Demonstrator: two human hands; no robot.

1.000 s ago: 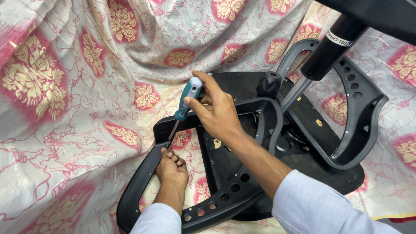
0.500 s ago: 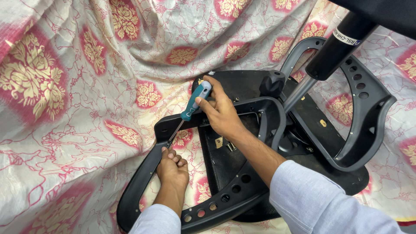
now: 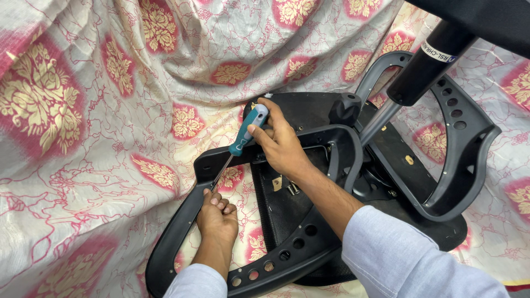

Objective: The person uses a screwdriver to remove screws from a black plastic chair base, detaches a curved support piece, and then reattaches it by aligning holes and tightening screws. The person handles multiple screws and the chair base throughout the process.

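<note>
The right hand (image 3: 279,140) has its fingers clamped on the teal handle of a screwdriver (image 3: 243,135), which is tilted down to the black armrest (image 3: 182,221) of an overturned chair. The left hand (image 3: 217,212) pinches its fingers together at the shaft tip, touching the armrest, above the flowered cloth (image 3: 83,138).

I see an upturned office chair (image 3: 309,221) lying on a draped cloth (image 3: 110,110), toward its right half. The near armrest loop (image 3: 232,232) lies at the chair's left; the far armrest loop (image 3: 458,154) stands to the right, behind the gas cylinder (image 3: 425,66) that juts toward the top right corner. My right hand (image 3: 281,143) sits above the near loop, gripping a screwdriver (image 3: 237,146) that slants down-left to the loop's edge, where my left hand (image 3: 217,212) rests beside its tip. A knob (image 3: 345,107) sits just right of my right hand.
</note>
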